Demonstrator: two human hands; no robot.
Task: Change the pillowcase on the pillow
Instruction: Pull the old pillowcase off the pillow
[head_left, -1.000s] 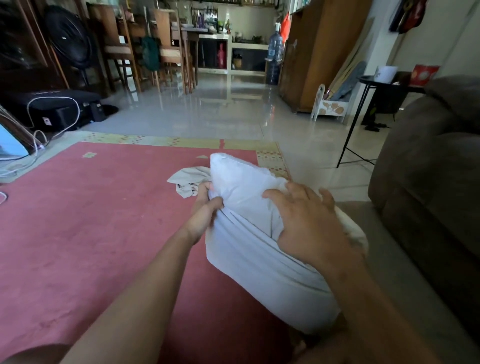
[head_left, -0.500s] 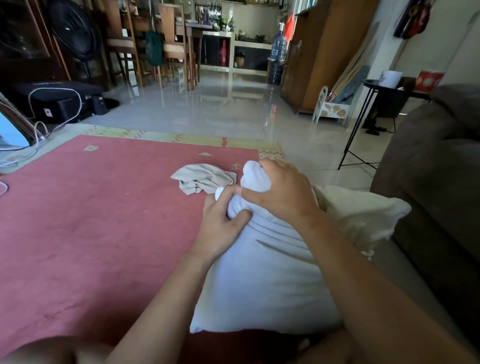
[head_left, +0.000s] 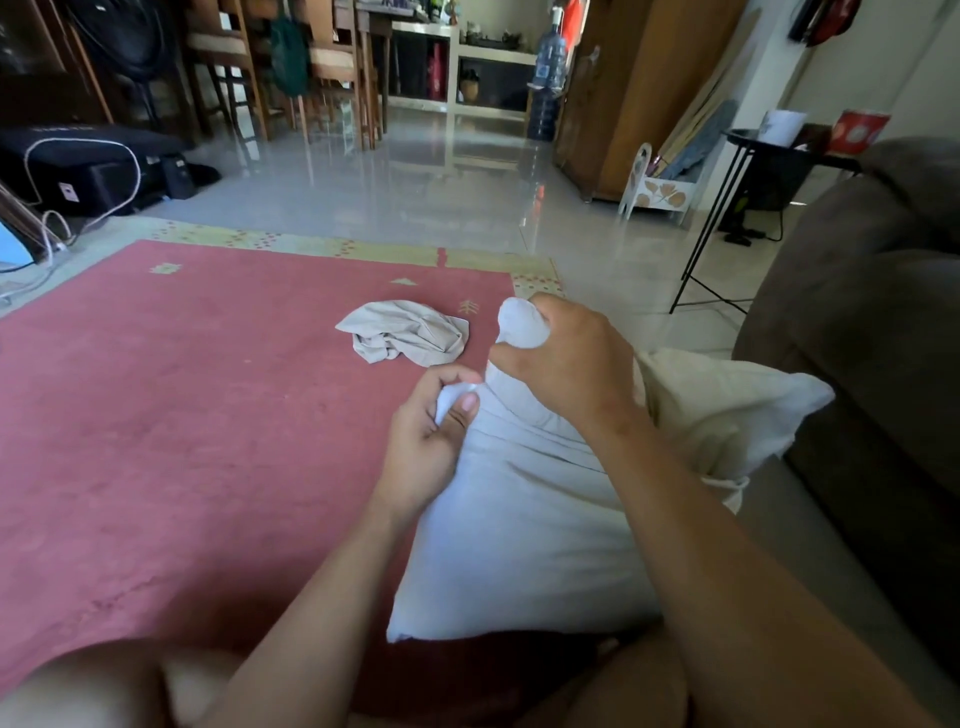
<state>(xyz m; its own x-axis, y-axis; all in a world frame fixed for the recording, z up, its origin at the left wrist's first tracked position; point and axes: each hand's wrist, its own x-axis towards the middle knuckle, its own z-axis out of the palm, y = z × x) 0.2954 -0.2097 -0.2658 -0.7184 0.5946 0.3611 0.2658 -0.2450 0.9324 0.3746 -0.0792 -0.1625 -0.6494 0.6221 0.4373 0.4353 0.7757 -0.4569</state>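
A white pillow (head_left: 524, 540) stands on the red rug in front of me, leaning against my legs. My right hand (head_left: 566, 364) squeezes its top corner, and a knob of white stuffing pokes out above my fingers. My left hand (head_left: 431, 441) pinches the white fabric just below and left of that corner. A cream pillowcase (head_left: 727, 410) lies behind the pillow to the right, partly hidden by my right arm. A crumpled beige pillowcase (head_left: 410, 338) lies on the rug beyond my hands.
The red rug (head_left: 182, 415) with a yellow border covers the floor on the left. A dark sofa (head_left: 872, 338) stands close on the right. A black side table (head_left: 769, 156) stands behind it. Cables and a black box (head_left: 88, 171) lie far left.
The pillow has been lowered and stood upright. My right hand has slid to its top corner and my left hand has shifted to pinch fabric below it. The crumpled beige case is now uncovered.
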